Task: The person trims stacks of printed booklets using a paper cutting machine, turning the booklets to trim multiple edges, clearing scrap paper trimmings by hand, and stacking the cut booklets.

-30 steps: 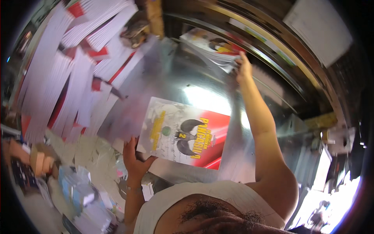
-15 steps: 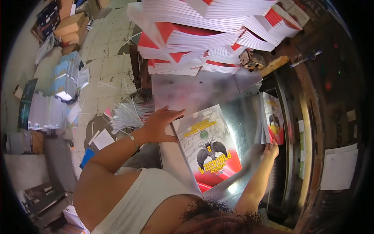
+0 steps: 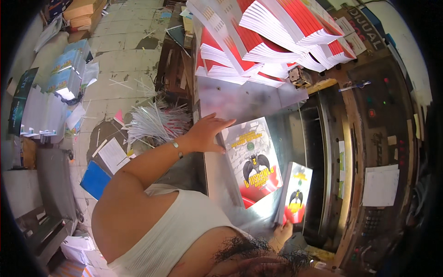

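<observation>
My right hand [image 3: 282,233] grips red-and-white book [image 3: 297,191] by lower end, right of lower centre. Left hand [image 3: 205,135] spread, thumb apart, at second book [image 3: 251,159], mid-frame. Likely light, bendy, slick; pinch mid-edge, covers together.
</observation>
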Available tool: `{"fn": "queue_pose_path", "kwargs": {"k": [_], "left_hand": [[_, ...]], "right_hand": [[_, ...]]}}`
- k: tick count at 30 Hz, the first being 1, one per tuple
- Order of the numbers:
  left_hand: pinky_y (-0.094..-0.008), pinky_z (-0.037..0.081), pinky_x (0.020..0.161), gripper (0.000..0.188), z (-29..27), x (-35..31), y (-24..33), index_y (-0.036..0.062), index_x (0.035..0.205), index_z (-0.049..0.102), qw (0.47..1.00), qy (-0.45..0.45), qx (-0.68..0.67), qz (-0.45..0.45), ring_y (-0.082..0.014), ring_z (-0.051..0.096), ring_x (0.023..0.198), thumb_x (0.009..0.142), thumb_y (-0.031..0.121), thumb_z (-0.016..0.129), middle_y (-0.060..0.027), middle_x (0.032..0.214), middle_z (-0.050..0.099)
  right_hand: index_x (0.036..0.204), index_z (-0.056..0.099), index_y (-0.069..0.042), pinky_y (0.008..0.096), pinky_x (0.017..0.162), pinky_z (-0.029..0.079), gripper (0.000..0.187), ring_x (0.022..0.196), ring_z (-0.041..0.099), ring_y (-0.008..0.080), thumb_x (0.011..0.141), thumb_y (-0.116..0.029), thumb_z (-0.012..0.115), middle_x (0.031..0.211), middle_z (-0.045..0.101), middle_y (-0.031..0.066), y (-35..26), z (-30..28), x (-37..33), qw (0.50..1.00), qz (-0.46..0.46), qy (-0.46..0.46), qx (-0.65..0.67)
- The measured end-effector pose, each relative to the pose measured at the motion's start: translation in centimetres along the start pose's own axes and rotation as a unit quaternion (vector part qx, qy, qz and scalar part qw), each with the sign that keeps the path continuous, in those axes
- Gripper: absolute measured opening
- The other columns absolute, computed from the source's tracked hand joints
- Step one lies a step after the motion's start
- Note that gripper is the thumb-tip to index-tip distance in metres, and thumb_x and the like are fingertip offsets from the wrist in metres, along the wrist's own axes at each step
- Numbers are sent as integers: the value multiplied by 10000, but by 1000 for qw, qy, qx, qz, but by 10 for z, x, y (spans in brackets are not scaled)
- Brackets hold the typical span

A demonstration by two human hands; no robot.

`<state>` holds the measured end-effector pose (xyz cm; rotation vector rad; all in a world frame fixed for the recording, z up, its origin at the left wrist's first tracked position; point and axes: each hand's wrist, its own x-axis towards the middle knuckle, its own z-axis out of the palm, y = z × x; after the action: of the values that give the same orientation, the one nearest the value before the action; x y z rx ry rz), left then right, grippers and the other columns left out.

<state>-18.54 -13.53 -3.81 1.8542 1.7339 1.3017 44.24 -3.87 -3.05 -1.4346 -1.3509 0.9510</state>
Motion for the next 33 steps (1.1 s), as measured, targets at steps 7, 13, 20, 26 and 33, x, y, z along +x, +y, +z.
{"fn": "queue_pose_path", "kwargs": {"k": [7,13,20,26,33], "left_hand": [[-559,309,1183,1111,5,5,2,105,1553,376,1000,21,-15,16,-285,551,1305,617,373,910,-133,1387,602],[-561,312,1182,1099,2,-5,-7,111,1553,376,999,46,6,15,-270,550,1309,631,387,906,-123,1401,593],[-555,312,1180,1133,1,-14,-10,124,1574,333,998,53,10,12,-268,548,1310,630,376,907,-106,1424,580],[-527,302,1186,1126,6,-8,-9,99,1578,320,998,45,13,50,-289,555,1300,649,365,899,-132,1381,608],[-517,313,1177,1104,4,-6,-3,111,1566,351,999,35,-9,36,-300,572,1268,643,371,897,-145,1333,628]], "right_hand": [[1255,561,-21,364,756,571,315,938,676,225,940,-28,567,1076,657,95,-22,2,-221,949,189,202,150],[1208,550,13,339,684,563,341,833,669,213,923,-129,672,1027,638,112,-25,5,-288,968,159,191,44],[1282,498,64,321,730,578,701,864,694,239,780,-277,849,1099,641,191,-43,-79,-212,827,-44,241,-506],[1301,497,69,328,753,579,751,873,698,242,692,-151,876,1116,654,187,-71,-39,-150,936,88,-12,-342],[1318,503,70,339,781,578,830,878,701,242,591,31,899,1131,670,173,-102,-23,-165,960,178,-91,-198]]}}
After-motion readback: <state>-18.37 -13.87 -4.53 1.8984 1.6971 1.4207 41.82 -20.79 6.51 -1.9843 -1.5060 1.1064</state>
